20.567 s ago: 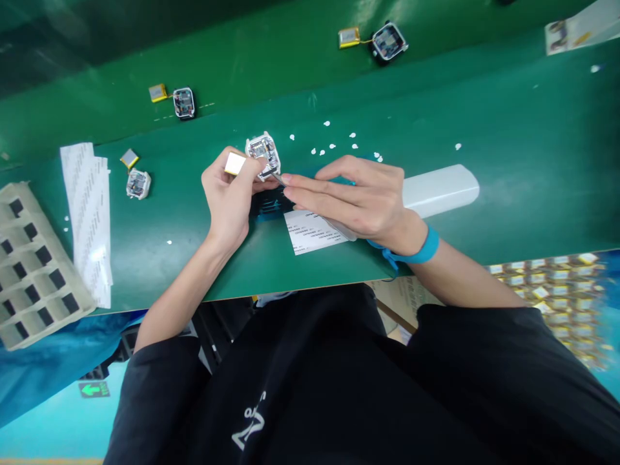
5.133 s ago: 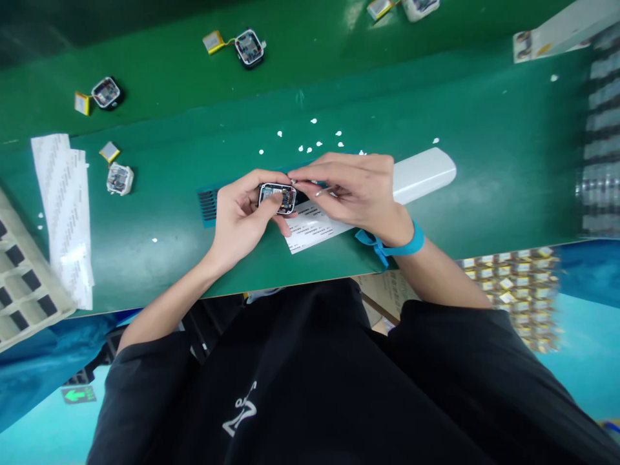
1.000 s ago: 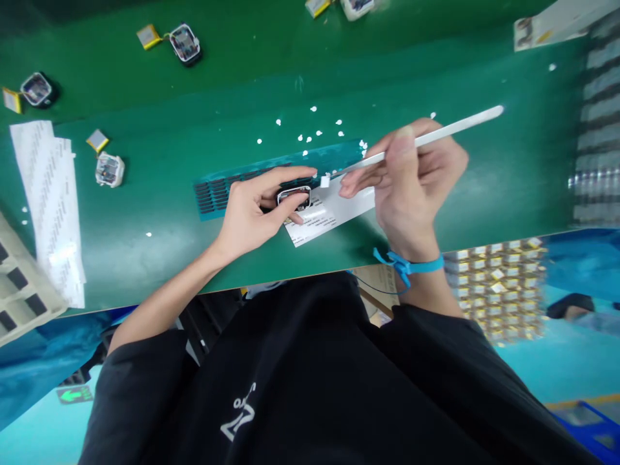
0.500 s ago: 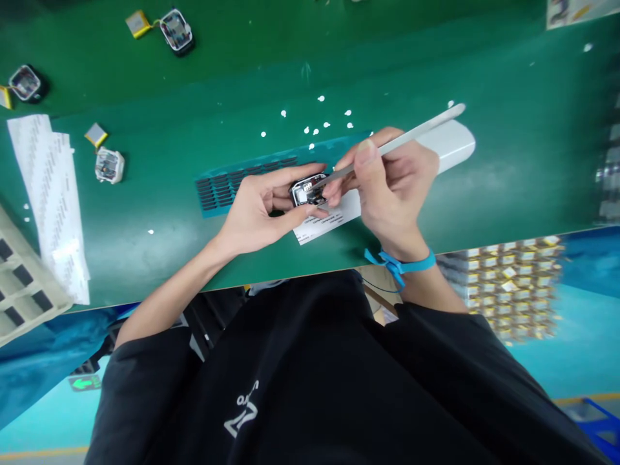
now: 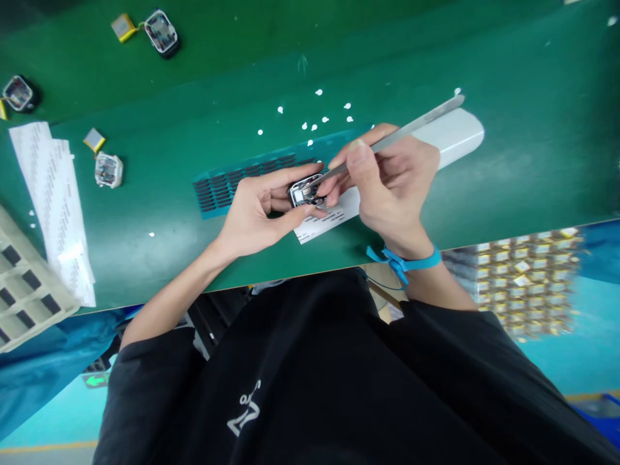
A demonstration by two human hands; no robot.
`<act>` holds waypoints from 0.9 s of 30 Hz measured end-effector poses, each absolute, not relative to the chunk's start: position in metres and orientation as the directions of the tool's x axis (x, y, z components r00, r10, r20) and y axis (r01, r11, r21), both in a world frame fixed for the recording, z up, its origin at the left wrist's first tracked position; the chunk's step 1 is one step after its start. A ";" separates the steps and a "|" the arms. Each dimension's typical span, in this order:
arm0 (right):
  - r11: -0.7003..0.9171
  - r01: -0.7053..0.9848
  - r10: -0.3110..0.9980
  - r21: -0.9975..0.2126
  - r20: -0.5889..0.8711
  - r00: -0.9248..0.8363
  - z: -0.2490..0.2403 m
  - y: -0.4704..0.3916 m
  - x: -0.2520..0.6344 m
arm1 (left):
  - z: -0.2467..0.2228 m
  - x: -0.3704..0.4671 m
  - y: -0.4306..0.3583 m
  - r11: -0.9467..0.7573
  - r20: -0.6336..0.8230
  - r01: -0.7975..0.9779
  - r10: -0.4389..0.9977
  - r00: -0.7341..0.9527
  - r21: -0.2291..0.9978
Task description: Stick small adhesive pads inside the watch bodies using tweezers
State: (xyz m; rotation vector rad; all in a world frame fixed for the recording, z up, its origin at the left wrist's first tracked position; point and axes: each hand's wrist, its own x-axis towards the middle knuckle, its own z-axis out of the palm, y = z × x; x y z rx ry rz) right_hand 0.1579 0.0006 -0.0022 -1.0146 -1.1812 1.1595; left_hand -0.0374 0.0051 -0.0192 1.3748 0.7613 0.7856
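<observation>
My left hand (image 5: pixel 252 216) is closed around a small open watch case (image 5: pixel 299 196), black outside with a pale rim and electronics inside. In my right hand (image 5: pixel 394 187) is a pair of metal tweezers (image 5: pixel 419 123), slanting down to the left. Their tips reach into the open case; what they touch there is too small to tell. My right fingertips rest against the right side of the case, hiding part of it. Under both hands lies a white printed sheet (image 5: pixel 327 226), and behind them a teal sheet with rows of black strips (image 5: pixel 213 197).
Several small white round stickers (image 5: pixel 325 119) are scattered beyond my hands. Open watch cases (image 5: pixel 161 32) with yellow-edged batteries (image 5: pixel 123 27) lie at the left. White printed strips (image 5: pixel 58 206) and a beige tray (image 5: pixel 29 284) are at the left edge. A white curved object (image 5: pixel 458 139) is behind my right hand.
The view has shifted slightly. Both hands keep their hold; the tweezers have tilted a little within the case, and a small pale gold part seen there earlier is less visible.
</observation>
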 end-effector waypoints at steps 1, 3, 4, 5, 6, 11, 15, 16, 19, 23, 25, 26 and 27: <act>0.146 -0.122 0.989 -0.982 0.146 0.005 -0.003 0.000 0.158 | -0.021 -0.038 0.005 0.051 -0.025 -0.034 0.841 0.540 0.998; 0.166 -0.111 0.986 -0.980 0.167 -0.002 -0.004 0.000 0.157 | -0.024 -0.038 0.005 0.073 -0.043 -0.034 0.844 0.535 0.997; 0.175 -0.095 0.984 -0.980 0.176 -0.007 -0.005 -0.001 0.157 | -0.025 -0.038 0.006 0.073 -0.043 -0.035 0.845 0.533 0.997; 0.186 -0.069 0.982 -0.980 0.188 -0.011 -0.006 -0.002 0.157 | -0.026 -0.038 0.006 0.069 -0.041 -0.033 0.844 0.535 0.997; 0.204 -0.039 0.979 -0.978 0.204 -0.010 -0.006 -0.002 0.158 | -0.027 -0.038 0.006 0.062 -0.038 -0.027 0.840 0.541 0.998; 0.267 0.109 0.957 -0.957 0.277 0.089 -0.002 0.004 0.175 | -0.029 -0.039 0.007 -0.043 0.013 0.050 0.873 0.488 0.998; 0.231 0.399 0.973 -0.887 0.209 -0.100 -0.004 0.024 0.195 | -0.031 -0.040 0.015 -0.144 0.093 0.127 0.936 0.340 0.981; 0.217 0.430 0.975 -0.876 0.175 -0.136 -0.006 0.028 0.198 | -0.032 -0.041 0.018 -0.162 0.110 0.145 0.944 0.311 0.976; 0.198 0.435 0.975 -0.878 0.131 -0.180 -0.014 0.035 0.204 | -0.034 -0.042 0.024 -0.258 0.186 0.230 0.938 0.292 0.938; 0.248 0.382 0.963 -0.890 0.182 -0.200 -0.019 0.034 0.208 | -0.034 -0.040 0.024 -0.357 0.234 0.309 0.899 0.371 0.881; 0.264 0.378 0.956 -0.888 0.188 -0.225 -0.019 0.033 0.209 | -0.032 -0.039 0.023 -0.377 0.237 0.337 0.890 0.389 0.863; 0.267 0.380 0.954 -0.886 0.186 -0.237 -0.019 0.033 0.210 | -0.031 -0.039 0.023 -0.391 0.241 0.357 0.885 0.399 0.848; 0.275 0.384 0.950 -0.881 0.188 -0.249 -0.019 0.032 0.211 | -0.029 -0.039 0.023 -0.402 0.234 0.384 0.880 0.414 0.831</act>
